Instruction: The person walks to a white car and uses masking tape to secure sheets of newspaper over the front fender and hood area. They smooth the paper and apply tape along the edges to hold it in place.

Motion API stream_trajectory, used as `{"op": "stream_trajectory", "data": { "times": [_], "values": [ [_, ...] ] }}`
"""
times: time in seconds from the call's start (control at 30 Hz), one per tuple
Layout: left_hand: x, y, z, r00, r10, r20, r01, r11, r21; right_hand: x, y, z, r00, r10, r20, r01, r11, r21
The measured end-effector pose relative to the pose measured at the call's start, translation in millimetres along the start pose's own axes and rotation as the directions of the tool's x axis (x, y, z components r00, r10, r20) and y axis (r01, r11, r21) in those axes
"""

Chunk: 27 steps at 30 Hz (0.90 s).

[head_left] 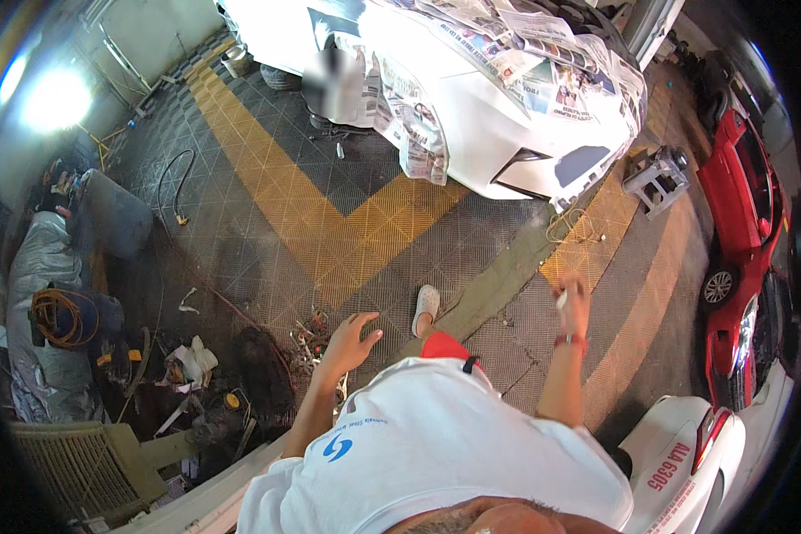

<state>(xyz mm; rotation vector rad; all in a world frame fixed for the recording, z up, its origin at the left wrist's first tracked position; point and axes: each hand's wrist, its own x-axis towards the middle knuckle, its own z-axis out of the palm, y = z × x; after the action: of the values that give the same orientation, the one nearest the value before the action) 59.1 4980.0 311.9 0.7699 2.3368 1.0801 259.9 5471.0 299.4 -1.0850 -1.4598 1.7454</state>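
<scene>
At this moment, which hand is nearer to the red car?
Right. The right hand is left of the red car, not touching it; the left hand is farther left, well away.

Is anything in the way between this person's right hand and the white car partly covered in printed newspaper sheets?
At floor level, a loose coil of thin yellow cord lies between the right hand and the car's nearest corner. Above it, nothing visible blocks the gap.
</scene>
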Motion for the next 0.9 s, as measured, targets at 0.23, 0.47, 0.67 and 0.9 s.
{"op": "stream_trajectory", "data": {
  "times": [0.23, 0.47, 0.67, 0.9],
  "values": [
    [115.1, -18.1, -41.1, 0.981, -0.186, -0.050, 0.190, 0.977, 0.099, 242.7, -142.3, 246.7, 0.691, -0.680, 0.245, 0.701, 0.550, -0.453],
    [213.6, -42.1, -106.6, 0.948, -0.205, -0.244, 0.218, 0.975, 0.030, 346.7, -257.1, 483.8, 0.451, -0.798, 0.399, 0.839, 0.228, -0.494],
    [305.0, -80.0, -168.2, 0.937, -0.326, -0.124, 0.319, 0.945, -0.074, 467.0, -266.3, 618.6, 0.469, -0.761, 0.449, 0.668, -0.027, -0.744],
    [421.9, -130.3, -308.0, 0.978, -0.188, -0.094, 0.188, 0.982, -0.003, 537.5, -260.8, 679.3, 0.678, -0.610, 0.411, 0.428, -0.127, -0.895]
  ]
}}
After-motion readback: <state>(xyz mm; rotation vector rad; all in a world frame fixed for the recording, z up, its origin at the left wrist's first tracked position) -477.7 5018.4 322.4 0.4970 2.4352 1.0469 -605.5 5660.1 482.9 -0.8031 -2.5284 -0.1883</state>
